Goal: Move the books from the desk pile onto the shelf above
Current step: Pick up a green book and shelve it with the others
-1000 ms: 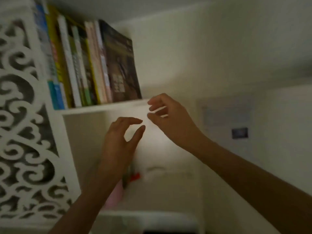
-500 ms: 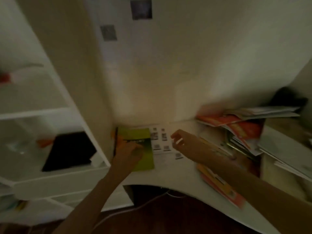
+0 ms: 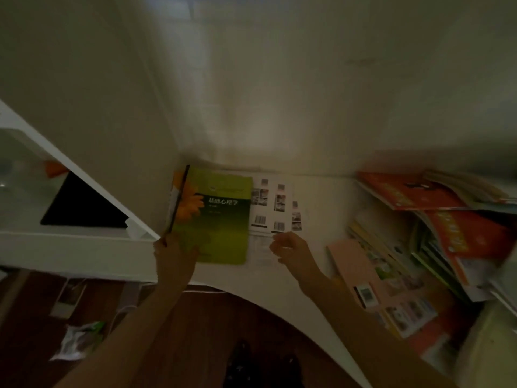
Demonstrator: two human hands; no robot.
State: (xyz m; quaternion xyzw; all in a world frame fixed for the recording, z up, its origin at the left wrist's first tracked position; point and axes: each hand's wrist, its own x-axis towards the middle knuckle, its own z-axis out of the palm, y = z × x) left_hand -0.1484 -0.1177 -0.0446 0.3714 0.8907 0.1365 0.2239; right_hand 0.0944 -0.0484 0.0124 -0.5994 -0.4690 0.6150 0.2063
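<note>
Gripping the near left corner of a green book [image 3: 223, 219], the left hand [image 3: 174, 254] lifts its dark front cover [image 3: 177, 201] edge-on, at centre frame. That book lies on the white desk [image 3: 279, 292], in the corner by the wall. Just right of it, the right hand [image 3: 291, 250] hovers with loosely curled fingers, holding nothing, over a white sheet with barcodes [image 3: 275, 208]. At the right edge sprawls a pile of orange-covered books [image 3: 436, 219]. A black slab [image 3: 84, 205] rests on the white shelf unit [image 3: 75, 242] at left.
</note>
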